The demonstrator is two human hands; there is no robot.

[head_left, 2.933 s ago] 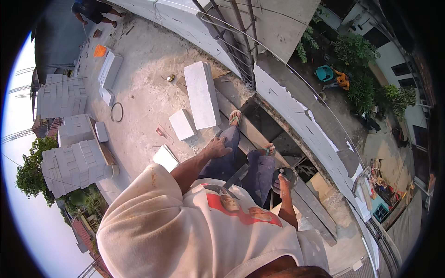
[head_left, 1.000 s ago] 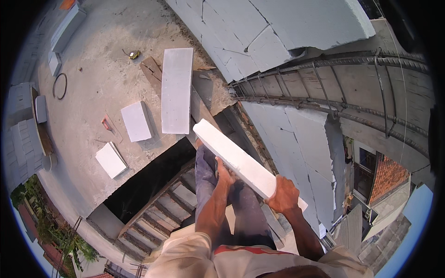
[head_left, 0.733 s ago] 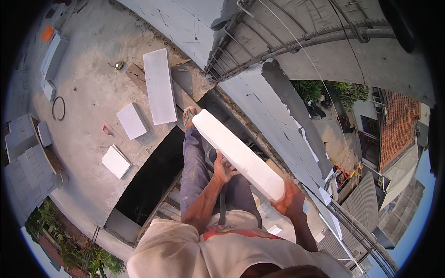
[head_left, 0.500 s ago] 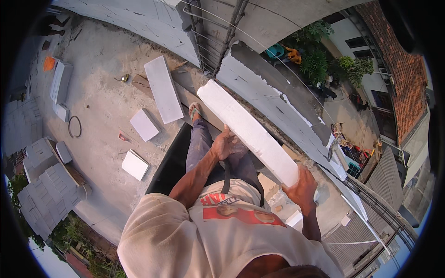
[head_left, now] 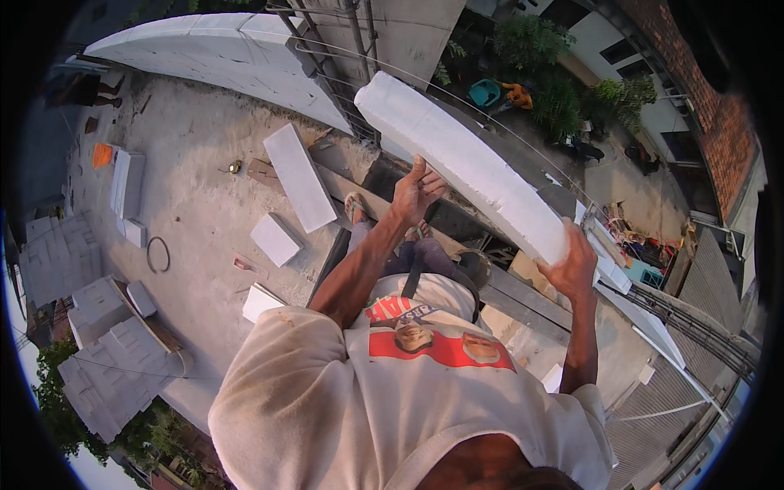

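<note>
A long white block (head_left: 469, 171) is raised diagonally in front of me. My left hand (head_left: 416, 192) supports its lower edge left of the middle, fingers curled against it. My right hand (head_left: 572, 257) grips the right end. Below it, my sandalled feet stand on or beside wooden planks (head_left: 523, 298) over a dark opening. A white wall lies just beyond, partly hidden by the block. On the concrete floor to my left lie a white slab (head_left: 298, 175), a smaller block (head_left: 276, 239), thin white pieces (head_left: 261, 302) and a tape measure (head_left: 235, 167).
Rebar columns (head_left: 351, 49) rise beside a block wall (head_left: 204, 41). Beyond the wall is a drop to a courtyard with another person (head_left: 516, 96) in orange. Stacked blocks (head_left: 110, 376) stand at left; another person (head_left: 90, 90) is at the far left. An orange bucket (head_left: 103, 155) lies farther back.
At 2.9 seconds ago my hands held no block. Since one second ago, both hands have lifted the long block up and away from my body, toward the wall side.
</note>
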